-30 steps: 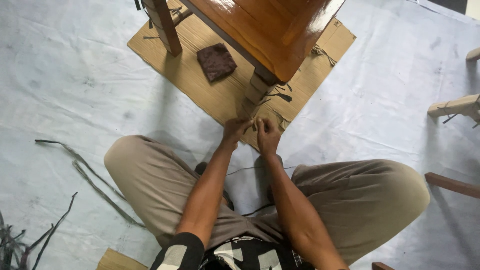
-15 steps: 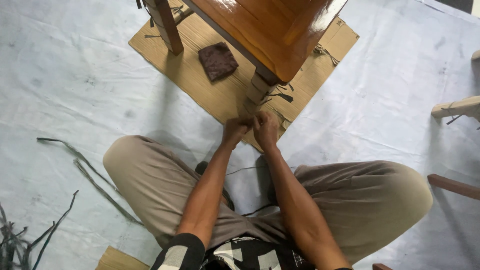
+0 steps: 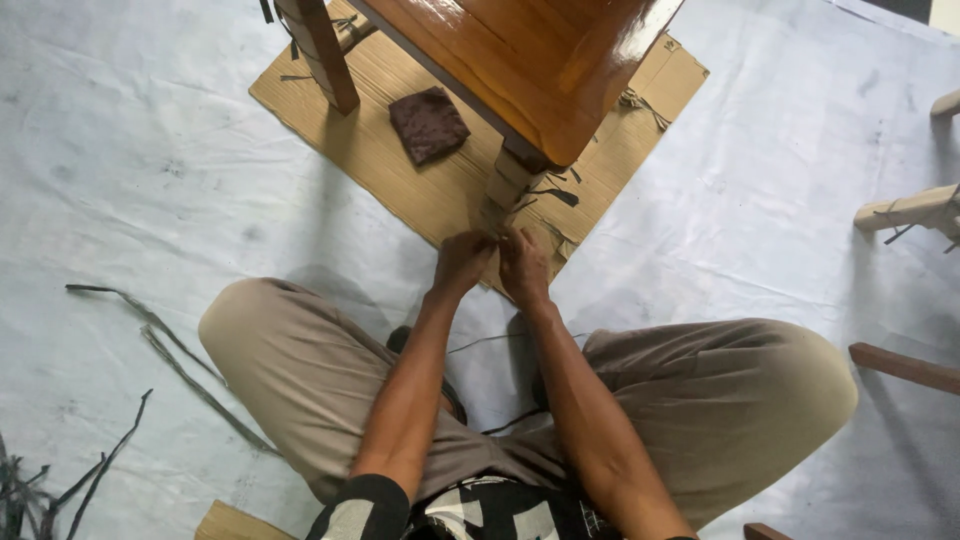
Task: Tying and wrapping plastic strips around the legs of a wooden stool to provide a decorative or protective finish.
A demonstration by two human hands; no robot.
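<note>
I sit cross-legged on a white sheet. A glossy brown wooden table stands on a flat piece of cardboard in front of me. Its near leg is wrapped in tan paper with thin dark strips hanging off it. My left hand and my right hand meet at the foot of that leg, fingers pinched together on the wrapping or a strip; what exactly they hold is too small to tell.
A dark brown cloth pad lies on the cardboard beside a second table leg. Loose dark strips lie on the sheet at my left. Pale wooden legs and a brown bar are at the right.
Both hands have stayed at the foot of the near leg, with only small finger movements. The view has shifted slightly.
</note>
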